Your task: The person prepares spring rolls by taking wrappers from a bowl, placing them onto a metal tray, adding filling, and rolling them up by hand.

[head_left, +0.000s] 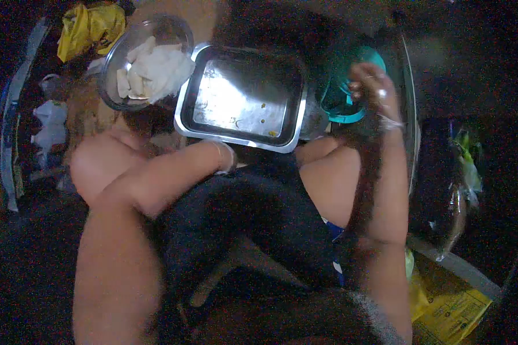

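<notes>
My right hand (375, 91) is over a teal plastic container (346, 117), its fingers curled in. The hand is blurred, and I cannot make out what it holds, if anything. A pale spot shows on the hand, and a thin band circles the wrist. My left forearm crosses my lap toward a shiny metal tray (236, 98). Past the wristband my left hand (229, 163) is mostly lost in shadow near the tray's front edge. Small brownish bits lie on the tray's bottom. Left of the tray, a clear bowl (110, 95) holds pale pieces (133, 80) and a white, crumpled-looking mass (166, 69).
A yellow plastic bag (92, 31) lies at the back left, and another yellow bag (452, 302) at the lower right. Whitish bags (50, 123) are at the far left. Something green and white (469, 158) sits at the right. My knees flank the tray's near side.
</notes>
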A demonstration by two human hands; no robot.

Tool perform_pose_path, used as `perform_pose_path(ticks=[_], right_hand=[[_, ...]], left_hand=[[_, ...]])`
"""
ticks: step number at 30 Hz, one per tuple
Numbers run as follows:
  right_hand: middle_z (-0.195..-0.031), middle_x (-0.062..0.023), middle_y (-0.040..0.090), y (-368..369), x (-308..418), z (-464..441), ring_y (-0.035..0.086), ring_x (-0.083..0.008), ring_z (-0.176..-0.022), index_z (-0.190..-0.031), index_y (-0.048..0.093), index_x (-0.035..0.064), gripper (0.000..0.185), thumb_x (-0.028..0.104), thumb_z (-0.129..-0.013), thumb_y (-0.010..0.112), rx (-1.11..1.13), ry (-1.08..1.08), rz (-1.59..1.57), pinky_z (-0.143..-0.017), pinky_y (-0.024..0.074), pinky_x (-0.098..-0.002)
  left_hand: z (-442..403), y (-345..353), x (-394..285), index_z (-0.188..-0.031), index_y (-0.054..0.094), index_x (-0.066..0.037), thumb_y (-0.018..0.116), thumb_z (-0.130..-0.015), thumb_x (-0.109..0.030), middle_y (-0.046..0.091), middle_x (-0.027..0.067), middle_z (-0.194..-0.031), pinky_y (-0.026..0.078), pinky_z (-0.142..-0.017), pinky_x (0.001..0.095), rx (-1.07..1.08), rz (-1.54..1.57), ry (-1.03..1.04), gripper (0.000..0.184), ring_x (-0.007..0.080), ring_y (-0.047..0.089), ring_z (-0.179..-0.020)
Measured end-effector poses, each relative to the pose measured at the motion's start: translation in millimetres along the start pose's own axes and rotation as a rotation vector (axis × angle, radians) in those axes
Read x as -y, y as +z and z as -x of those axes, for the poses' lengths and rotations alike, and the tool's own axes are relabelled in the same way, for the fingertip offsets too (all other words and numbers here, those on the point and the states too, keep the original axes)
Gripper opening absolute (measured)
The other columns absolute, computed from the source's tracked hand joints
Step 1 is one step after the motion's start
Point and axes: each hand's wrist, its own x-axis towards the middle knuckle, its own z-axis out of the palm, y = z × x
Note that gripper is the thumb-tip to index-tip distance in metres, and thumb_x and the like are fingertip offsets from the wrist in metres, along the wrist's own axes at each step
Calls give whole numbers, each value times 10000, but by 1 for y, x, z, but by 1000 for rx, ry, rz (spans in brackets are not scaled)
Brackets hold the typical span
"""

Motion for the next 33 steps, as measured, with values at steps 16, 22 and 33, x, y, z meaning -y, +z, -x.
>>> perform_pose_path(ticks=[16,22,33], right_hand=[[-934,-107,650,75,76,-41,603,-181,-872,-955,636,9,222,171,-806,663,27,-379,451,-778,478,-308],[-922,-83,663,89,101,-13,621,-173,-871,-945,639,26,159,84,-803,682,11,-502,234,-792,489,-303],[-985,-51,637,149,-22,-10,568,-133,-913,-1021,609,16,220,100,-824,660,294,-113,363,-826,452,-273]], left_hand=[[184,-113,65,-957,662,-89,656,-755,-294,658,159,-957,501,-773,428,-429,272,-125,287,344,630,-895],[229,-136,81,-931,667,-71,573,-806,-285,673,156,-863,518,-691,444,-700,185,-379,265,308,663,-784],[250,-117,127,-999,668,-66,587,-822,-278,630,164,-1092,476,-872,408,-945,369,-819,288,330,603,-1002]])
